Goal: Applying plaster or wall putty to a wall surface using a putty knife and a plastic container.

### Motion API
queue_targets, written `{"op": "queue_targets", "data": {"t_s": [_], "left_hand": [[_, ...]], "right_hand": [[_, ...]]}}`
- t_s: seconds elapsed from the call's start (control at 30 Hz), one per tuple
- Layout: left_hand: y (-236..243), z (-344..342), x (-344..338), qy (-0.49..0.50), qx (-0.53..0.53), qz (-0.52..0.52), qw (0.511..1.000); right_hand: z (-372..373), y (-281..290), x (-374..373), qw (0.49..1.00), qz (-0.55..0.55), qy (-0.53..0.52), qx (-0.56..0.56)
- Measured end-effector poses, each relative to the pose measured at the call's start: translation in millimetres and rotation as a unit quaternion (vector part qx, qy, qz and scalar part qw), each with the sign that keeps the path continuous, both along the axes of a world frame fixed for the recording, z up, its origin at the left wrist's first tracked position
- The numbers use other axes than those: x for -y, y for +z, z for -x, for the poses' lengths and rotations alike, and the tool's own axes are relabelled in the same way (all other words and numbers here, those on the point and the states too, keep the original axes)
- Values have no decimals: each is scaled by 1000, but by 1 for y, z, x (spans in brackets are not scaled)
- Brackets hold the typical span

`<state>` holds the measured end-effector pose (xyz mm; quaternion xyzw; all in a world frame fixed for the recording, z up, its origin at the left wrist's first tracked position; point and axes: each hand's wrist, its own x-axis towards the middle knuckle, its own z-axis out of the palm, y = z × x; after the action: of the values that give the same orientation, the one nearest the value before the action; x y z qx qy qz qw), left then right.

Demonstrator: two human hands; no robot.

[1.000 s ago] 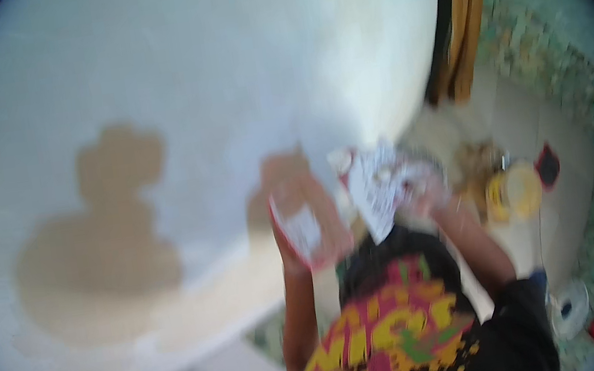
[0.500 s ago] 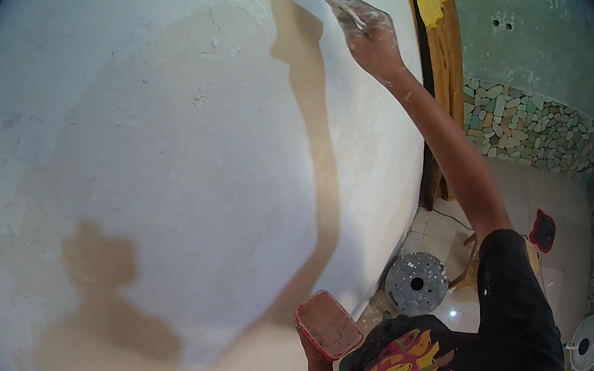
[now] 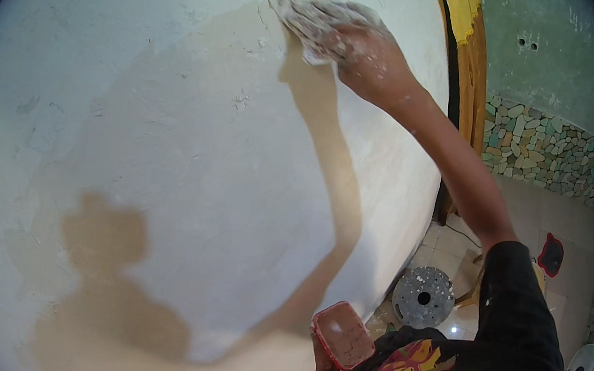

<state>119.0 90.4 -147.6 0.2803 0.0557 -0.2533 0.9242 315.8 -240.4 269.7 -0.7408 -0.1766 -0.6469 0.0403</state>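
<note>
High on the pale plastered wall (image 3: 251, 184), my right hand (image 3: 372, 69) is closed on a crumpled, white-smeared rag (image 3: 324, 26), partly blurred by motion. The rag lies against or very close to the wall, over the shadow of my arm. White flecks dot my fingers and wrist. Low down in front of me, my left hand (image 3: 323, 355) grips a red-rimmed rectangular tub (image 3: 345, 336) from its left side. A smooth brownish-pink substance fills the tub, shiny in one spot. Most of my left fingers are hidden behind it.
Below right, a grey speckled round disc (image 3: 423, 297) with a central hole stands by the wall's foot. A wooden post (image 3: 471, 85) with yellow cloth (image 3: 463, 3) borders the wall. Beyond are a green wall (image 3: 547, 21), stone cladding (image 3: 525, 134) and a red-edged dark mat (image 3: 550, 254).
My right hand has moved down and turned, so the rag now shows its broad side instead of its edge. The whole view has shifted slightly; my left hand still holds the tub.
</note>
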Motion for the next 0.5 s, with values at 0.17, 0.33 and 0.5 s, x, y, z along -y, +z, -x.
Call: {"op": "queue_targets", "data": {"t_s": [0.17,0.33,0.5], "left_hand": [[-13,-9,11,-51,-33,3,998],[-8,-15,21,-78,-32,-26,996],[-23,-30,30,-66,-6,-55,996]], "right_hand": [[28,-40,35,995,25,6,-96],[32,8,51,955,-184,172,-156],[5,20,-3,972,-158,166,-58]]}}
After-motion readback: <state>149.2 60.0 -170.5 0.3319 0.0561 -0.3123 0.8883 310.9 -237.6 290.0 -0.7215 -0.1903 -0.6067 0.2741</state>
